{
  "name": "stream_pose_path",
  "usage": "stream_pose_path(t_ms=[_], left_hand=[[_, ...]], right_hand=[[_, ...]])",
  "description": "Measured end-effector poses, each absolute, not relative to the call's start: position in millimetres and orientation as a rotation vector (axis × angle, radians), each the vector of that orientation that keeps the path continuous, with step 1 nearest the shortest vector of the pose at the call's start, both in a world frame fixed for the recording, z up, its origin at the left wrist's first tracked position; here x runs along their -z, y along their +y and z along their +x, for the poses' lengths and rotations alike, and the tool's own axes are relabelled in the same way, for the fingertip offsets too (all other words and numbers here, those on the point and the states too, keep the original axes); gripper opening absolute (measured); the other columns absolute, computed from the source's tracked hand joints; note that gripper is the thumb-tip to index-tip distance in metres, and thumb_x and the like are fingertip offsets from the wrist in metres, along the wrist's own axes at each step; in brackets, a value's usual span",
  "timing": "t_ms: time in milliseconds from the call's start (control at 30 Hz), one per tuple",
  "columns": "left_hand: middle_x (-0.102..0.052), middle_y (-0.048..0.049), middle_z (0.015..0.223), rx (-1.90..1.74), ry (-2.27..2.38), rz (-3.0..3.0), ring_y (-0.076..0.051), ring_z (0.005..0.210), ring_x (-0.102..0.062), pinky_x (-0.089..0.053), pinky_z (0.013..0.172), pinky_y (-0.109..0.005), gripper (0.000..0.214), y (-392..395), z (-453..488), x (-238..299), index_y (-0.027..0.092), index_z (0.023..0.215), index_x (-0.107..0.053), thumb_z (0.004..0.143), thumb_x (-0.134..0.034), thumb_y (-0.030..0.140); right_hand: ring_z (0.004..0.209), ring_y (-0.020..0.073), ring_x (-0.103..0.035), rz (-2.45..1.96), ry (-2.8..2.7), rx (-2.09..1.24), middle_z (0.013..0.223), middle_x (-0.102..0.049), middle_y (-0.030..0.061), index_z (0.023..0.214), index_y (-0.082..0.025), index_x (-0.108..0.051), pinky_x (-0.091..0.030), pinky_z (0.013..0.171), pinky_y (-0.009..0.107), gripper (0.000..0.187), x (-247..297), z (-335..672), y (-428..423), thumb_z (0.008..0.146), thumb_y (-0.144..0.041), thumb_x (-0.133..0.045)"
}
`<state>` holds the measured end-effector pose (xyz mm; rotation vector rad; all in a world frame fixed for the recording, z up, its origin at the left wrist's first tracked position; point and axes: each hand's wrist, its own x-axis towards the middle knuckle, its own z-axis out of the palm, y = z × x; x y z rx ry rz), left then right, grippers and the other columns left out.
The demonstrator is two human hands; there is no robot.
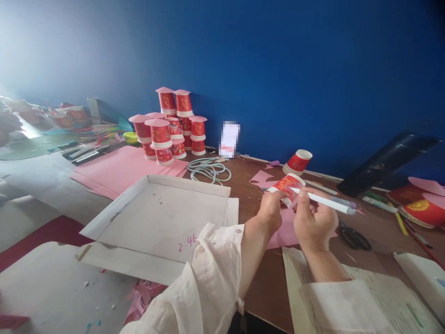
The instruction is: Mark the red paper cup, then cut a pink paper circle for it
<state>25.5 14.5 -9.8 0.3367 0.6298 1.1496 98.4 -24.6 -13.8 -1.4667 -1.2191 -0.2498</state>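
Observation:
A red paper cup with a gold pattern lies tilted in my left hand, whose fingers are wrapped round its lower side. My right hand grips a white pen, its tip pointing left at the cup's side. A purple-capped, clear-looking stick also shows beside the pen at that hand; how it is held I cannot tell. Under both hands lies pink paper. Just behind stands another red paper cup, leaning slightly. Black-handled scissors rest right of my right hand.
Stacked red cups with pink paper tops stand by the blue wall, near pink sheets. A shallow white box lid lies left of my arms. A coiled cable sits behind it. At right are a black cylinder and papers.

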Motion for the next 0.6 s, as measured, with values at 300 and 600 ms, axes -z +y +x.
stream_pose_path(t_ms=[300, 600], left_hand=[[-0.053, 0.0007, 0.056, -1.172, 0.607, 0.396, -0.011, 0.056, -0.044, -0.032, 0.059, -0.027, 0.008, 16, 26, 13, 0.016, 0.059, -0.057, 0.059, -0.06, 0.009], [-0.062, -0.005, 0.071, -1.151, 0.38, 0.262, -0.017, 0.067, -0.054, -0.041, 0.068, -0.029, 0.008, 10, 21, 3, 0.015, 0.074, -0.065, 0.072, -0.057, 0.017]], right_hand=[[0.071, 0.0235, -0.066, -1.461, -1.245, 0.255, 0.075, -0.07, 0.0088, 0.095, -0.015, -0.072, -0.053, 0.071, 0.037, 0.032, 13, 98, -25, 0.091, -0.043, -0.056], [0.07, 0.0234, -0.067, -1.473, -1.201, 0.23, 0.074, -0.069, 0.0087, 0.095, -0.015, -0.072, -0.053, 0.071, 0.037, 0.035, 11, 96, -27, 0.09, -0.045, -0.055]])
